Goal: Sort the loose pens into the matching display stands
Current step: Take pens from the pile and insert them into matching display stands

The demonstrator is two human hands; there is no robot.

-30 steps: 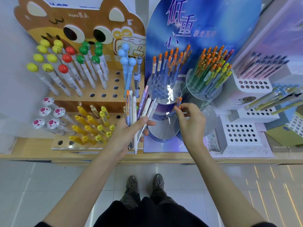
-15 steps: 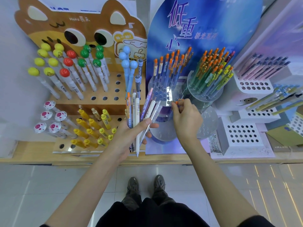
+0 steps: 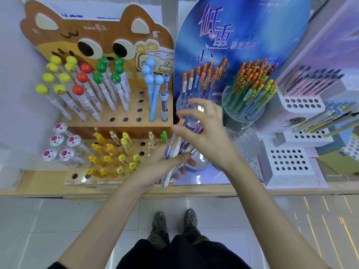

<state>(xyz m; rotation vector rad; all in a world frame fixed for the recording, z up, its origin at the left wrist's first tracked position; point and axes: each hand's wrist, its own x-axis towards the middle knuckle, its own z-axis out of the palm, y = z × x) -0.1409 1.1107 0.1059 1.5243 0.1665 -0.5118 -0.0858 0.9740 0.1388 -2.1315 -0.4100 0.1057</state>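
Your left hand is wrapped round a bundle of loose pens, thumb clamped across the barrels and the tips poking out below your palm. That bundle sits right in front of the blue stand, low against its base, with the pen tops fanning up toward the stand's clear cups. Your right hand hovers over those tops with its fingers spread, gripping nothing I can see. It's blurred, mind, so I cannot tell whether the thumb touches the orange-capped pen at the top of the bundle.

On the blue stand itself, just behind your right hand, the left cup holds blue pens with orange caps. The right cup is packed with green, yellow and orange ones. A lower clear tier shows beside your right wrist.

Left of the blue stand, set close beside it, is the cat stand. Its upper step has ball-topped pens in yellow, red, green and pale blue, and its lower step has pink-topped and yellow pens. Right of the blue stand is the white stand, with rows of holes and pink pens up on its top step. All three stands sit on the wooden worktop. Nearer you than the blue stand are the tiled floor and your shoes.
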